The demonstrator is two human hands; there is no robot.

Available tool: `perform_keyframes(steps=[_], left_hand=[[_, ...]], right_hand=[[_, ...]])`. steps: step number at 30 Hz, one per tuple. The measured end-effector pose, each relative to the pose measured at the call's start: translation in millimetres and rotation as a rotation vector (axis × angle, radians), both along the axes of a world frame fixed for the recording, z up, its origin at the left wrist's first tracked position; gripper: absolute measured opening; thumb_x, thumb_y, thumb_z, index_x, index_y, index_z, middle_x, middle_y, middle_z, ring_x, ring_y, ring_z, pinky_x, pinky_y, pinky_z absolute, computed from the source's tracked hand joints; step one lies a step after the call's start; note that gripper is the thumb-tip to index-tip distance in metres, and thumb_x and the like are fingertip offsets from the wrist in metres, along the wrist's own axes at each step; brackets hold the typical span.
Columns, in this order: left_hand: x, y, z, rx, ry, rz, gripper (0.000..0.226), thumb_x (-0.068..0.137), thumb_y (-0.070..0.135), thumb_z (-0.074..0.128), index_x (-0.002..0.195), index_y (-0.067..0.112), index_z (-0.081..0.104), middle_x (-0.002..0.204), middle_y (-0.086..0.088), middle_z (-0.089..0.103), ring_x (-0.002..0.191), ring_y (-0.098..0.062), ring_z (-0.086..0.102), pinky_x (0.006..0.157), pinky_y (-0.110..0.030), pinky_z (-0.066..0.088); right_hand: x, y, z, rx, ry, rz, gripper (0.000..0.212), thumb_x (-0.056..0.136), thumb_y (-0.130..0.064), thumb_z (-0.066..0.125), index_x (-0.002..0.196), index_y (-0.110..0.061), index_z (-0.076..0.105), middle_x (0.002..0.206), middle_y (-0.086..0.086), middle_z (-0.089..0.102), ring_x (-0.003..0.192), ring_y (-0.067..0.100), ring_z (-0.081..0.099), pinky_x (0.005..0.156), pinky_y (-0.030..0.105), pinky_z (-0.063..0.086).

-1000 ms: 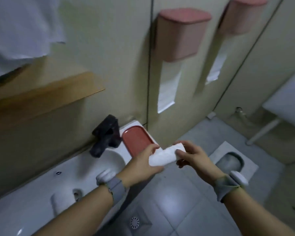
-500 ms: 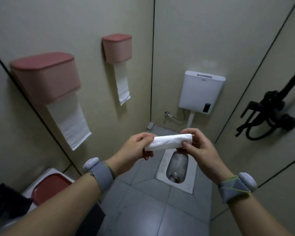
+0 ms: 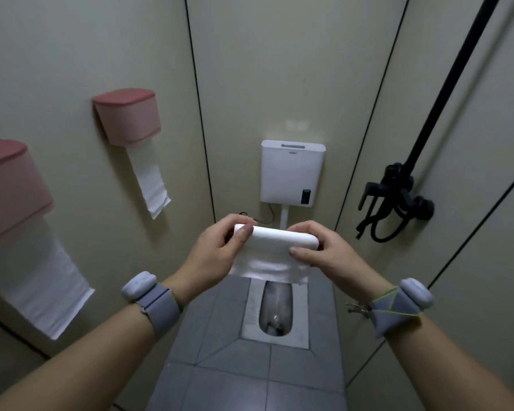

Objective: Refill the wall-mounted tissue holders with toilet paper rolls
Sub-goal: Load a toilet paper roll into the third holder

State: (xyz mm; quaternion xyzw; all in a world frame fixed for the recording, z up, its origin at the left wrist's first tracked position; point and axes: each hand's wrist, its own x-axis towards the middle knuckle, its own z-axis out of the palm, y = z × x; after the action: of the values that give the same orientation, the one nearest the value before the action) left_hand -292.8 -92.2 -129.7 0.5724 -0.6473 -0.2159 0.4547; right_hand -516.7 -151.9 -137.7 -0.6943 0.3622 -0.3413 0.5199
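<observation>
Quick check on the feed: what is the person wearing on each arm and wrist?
Both forearms are bare, with no sleeves and no gloves. The left hand has a plain grey wristband carrying a rounded pale lavender pod. The right hand has a grey wristband with yellow-green edging, a similar pale pod, and a small metal clasp on its inner side.

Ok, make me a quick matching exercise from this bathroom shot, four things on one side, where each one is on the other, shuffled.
Things:
1. toilet paper roll
2. white flush tank
3. squat toilet
4. far pink holder

Places:
A. set into the floor
B. on the left wall
C. held between left hand and right hand
D. on the back wall

Pairs: 1-C, 2-D, 3-A, 4-B
</observation>
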Motion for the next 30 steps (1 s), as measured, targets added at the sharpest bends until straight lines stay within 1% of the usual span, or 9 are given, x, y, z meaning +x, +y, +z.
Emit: perform_keyframes(steps=[4,7,10,13,17,20,25,28,30], left_hand=[[7.0,-33.9,19.2,0.053,0.129,-0.078,0.019,0.1,0.034,0.051,0.107,0.025,0.066,0.086,0.001,0.062,0.075,-0.017,0.054,0.069,-0.029,0.044],[16.3,-58.6,42.7,0.125,0.182,-0.258,0.032,0.095,0.038,0.062,0.125,0.037,0.052,0.097,-0.002,0.061,0.088,-0.014,0.062,0.084,-0.03,0.05],[20.0,-80.6,71.8,0.105,0.126,-0.484,0.048,0.09,0.024,0.071,0.131,0.036,0.048,0.113,-0.011,0.061,0.101,-0.023,0.067,0.09,-0.033,0.057],[10.2,-102.7,94.9,0.004,0.052,-0.586,0.033,0.092,0.018,0.069,0.122,0.024,0.058,0.11,0.004,0.064,0.092,-0.011,0.067,0.078,-0.021,0.056],[-19.6,-133.3,110.8,-0.04,0.173,-0.604,0.025,0.093,0.023,0.066,0.118,0.025,0.062,0.107,0.008,0.066,0.09,-0.003,0.064,0.075,-0.019,0.052],[-54.0,-149.4,120.3,0.039,0.297,-0.694,0.023,0.093,0.027,0.066,0.116,0.028,0.064,0.101,0.003,0.071,0.089,-0.008,0.068,0.074,-0.024,0.055],[-113.6,-157.8,147.6,0.017,0.359,-0.967,0.026,0.092,0.045,0.063,0.115,0.032,0.063,0.087,0.01,0.07,0.073,-0.002,0.065,0.06,-0.011,0.048],[-136.4,-156.0,167.6,-0.049,0.352,-1.119,0.033,0.088,0.042,0.067,0.117,0.028,0.061,0.095,0.006,0.069,0.09,-0.013,0.068,0.077,-0.024,0.056],[-149.0,-154.6,181.0,-0.115,0.328,-1.132,0.029,0.086,0.037,0.071,0.112,0.026,0.061,0.1,0.002,0.07,0.094,-0.02,0.071,0.082,-0.035,0.059]], right_hand=[[1.9,-14.6,31.3,-0.067,0.019,-0.097,0.016,0.089,-0.02,0.07,0.103,-0.013,0.066,0.088,-0.002,0.064,0.076,0.01,0.058,0.065,0.024,0.046],[2.0,-25.7,57.1,-0.071,0.011,-0.177,0.015,0.091,-0.023,0.068,0.101,-0.013,0.066,0.087,0.002,0.064,0.079,0.017,0.057,0.068,0.036,0.044],[-2.4,-32.3,80.8,-0.059,-0.024,-0.236,0.018,0.091,-0.025,0.067,0.102,-0.009,0.067,0.08,-0.007,0.065,0.071,0.007,0.059,0.062,0.024,0.044],[-10.9,-30.9,97.6,-0.083,-0.048,-0.304,0.017,0.092,-0.024,0.067,0.104,-0.012,0.066,0.075,-0.014,0.066,0.063,0.0,0.059,0.053,0.013,0.044],[-34.2,-20.4,115.6,-0.307,0.104,-0.461,0.04,0.084,-0.02,0.075,0.117,-0.032,0.057,0.112,0.002,0.061,0.092,0.013,0.065,0.079,0.032,0.057],[-54.0,-4.7,134.2,-0.493,0.292,-0.601,0.049,0.082,-0.012,0.074,0.119,-0.037,0.054,0.118,-0.001,0.056,0.102,0.019,0.063,0.085,0.045,0.057],[-94.7,33.5,174.5,-0.655,0.457,-0.841,0.023,0.089,-0.034,0.067,0.111,-0.035,0.059,0.099,-0.008,0.062,0.088,0.013,0.063,0.074,0.045,0.056],[-110.9,54.8,203.0,-0.673,0.559,-0.954,0.027,0.088,-0.059,0.057,0.091,-0.032,0.059,0.072,-0.002,0.063,0.063,0.018,0.061,0.06,0.041,0.053],[-120.6,64.2,220.4,-0.631,0.588,-0.983,0.036,0.088,-0.059,0.056,0.082,-0.024,0.058,0.061,0.001,0.062,0.052,0.017,0.059,0.054,0.035,0.05]])
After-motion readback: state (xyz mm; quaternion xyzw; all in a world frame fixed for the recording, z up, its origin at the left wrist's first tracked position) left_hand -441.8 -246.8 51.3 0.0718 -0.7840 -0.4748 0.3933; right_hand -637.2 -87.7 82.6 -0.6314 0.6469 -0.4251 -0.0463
